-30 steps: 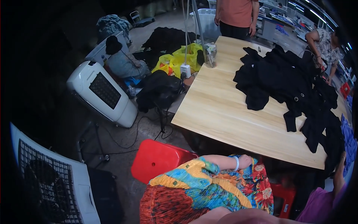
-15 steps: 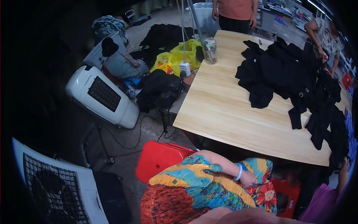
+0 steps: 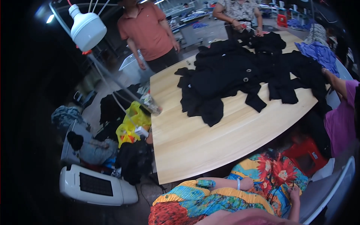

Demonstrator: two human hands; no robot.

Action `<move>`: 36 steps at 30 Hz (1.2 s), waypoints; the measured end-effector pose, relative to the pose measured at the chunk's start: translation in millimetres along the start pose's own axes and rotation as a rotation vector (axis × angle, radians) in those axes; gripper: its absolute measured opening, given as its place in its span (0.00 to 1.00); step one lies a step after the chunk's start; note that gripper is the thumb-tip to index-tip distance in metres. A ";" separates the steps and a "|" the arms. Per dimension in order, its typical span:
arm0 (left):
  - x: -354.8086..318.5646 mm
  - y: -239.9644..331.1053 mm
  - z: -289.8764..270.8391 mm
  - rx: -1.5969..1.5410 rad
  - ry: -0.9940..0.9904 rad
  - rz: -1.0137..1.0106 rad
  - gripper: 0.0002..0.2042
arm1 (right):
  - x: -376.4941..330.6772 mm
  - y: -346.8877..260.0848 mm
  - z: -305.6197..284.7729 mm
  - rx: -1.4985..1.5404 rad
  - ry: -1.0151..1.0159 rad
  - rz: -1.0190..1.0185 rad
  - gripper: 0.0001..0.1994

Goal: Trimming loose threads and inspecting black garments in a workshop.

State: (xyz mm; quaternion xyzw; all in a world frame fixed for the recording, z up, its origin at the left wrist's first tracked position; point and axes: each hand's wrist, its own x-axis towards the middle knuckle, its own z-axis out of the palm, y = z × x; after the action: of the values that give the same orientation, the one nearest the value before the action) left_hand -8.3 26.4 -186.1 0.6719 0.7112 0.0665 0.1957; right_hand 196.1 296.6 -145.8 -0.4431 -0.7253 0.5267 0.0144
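Observation:
My left hand [image 3: 246, 183] lies on the brightly patterned dress [image 3: 258, 200] over my lap, a pale bracelet [image 3: 238, 183] round its wrist. Its fingers look curled in; whether anything is inside them is hidden. Lower right, my right hand [image 3: 294, 194] is closed on a small, thin dark tool [image 3: 293, 185] that points upward; its exact kind is too small to tell. Both hands are below the table's near edge, apart from each other. Black garments [image 3: 225, 75] with a few round metal rings lie heaped on the wooden table [image 3: 187, 146].
A red plastic stool [image 3: 305, 155] and a grey bin [image 3: 330, 195] stand to my right. Beside them is a person in purple [image 3: 341, 118]. Two people stand across the table, one in an orange shirt [image 3: 150, 33]. A white lamp [image 3: 88, 30] hangs upper left, a white appliance [image 3: 97, 187] below.
My view has swung to the right and up, bringing in the lamp and more of the people. My right hand with the thin tool now shows; my left hand stays on my lap.

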 end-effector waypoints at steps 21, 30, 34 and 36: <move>50.9 -70.2 9.7 -0.191 0.066 -0.109 0.11 | -84.1 -87.9 69.0 -0.038 -0.766 0.075 0.11; 50.2 -3.2 -21.2 -0.400 0.016 0.004 0.08 | -24.6 -272.6 -58.1 -1.161 -0.177 -0.520 0.07; 27.0 9.1 -45.8 -0.475 0.225 -0.049 0.23 | -2.6 -422.7 -83.8 -0.934 0.292 -0.996 0.11; 14.7 3.9 -46.4 -0.271 0.388 -0.103 0.25 | 4.8 -487.0 -87.5 -0.994 0.409 -0.929 0.12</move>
State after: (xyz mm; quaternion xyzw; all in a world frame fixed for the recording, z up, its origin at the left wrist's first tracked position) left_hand -22.1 49.1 -145.1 0.5771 0.7534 0.2789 0.1468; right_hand -69.8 340.0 269.3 -0.1320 -0.9764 -0.0209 0.1694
